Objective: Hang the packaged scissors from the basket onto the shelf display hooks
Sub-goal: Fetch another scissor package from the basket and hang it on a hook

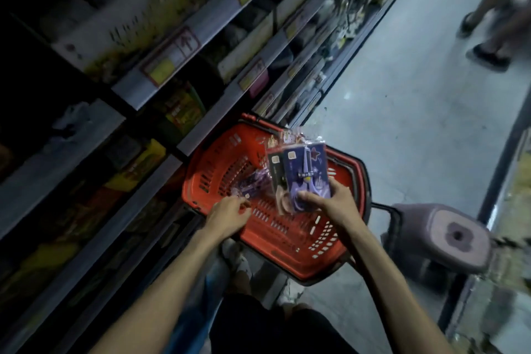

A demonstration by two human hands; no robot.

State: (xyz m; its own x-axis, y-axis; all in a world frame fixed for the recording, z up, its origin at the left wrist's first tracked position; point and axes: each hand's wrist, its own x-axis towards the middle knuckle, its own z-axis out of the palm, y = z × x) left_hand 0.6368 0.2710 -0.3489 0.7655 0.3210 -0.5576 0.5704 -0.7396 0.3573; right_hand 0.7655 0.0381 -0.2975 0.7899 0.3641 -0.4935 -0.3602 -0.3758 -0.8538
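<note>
A red plastic basket (287,241) sits on the floor beside the shelf. My right hand (330,204) grips a fanned stack of packaged scissors (301,172) above the basket, a purple pair on a dark blue card in front. My left hand (230,213) reaches into the basket's left side and pinches a purple packaged pair of scissors (253,184) lying there, blurred. No display hooks can be made out on the shelf.
Dark shelves (161,75) with boxed goods and price tags run along the left. A purple-grey plastic stool (448,236) stands right of the basket. Another person's legs and sandals (488,34) are on the grey floor at the top right.
</note>
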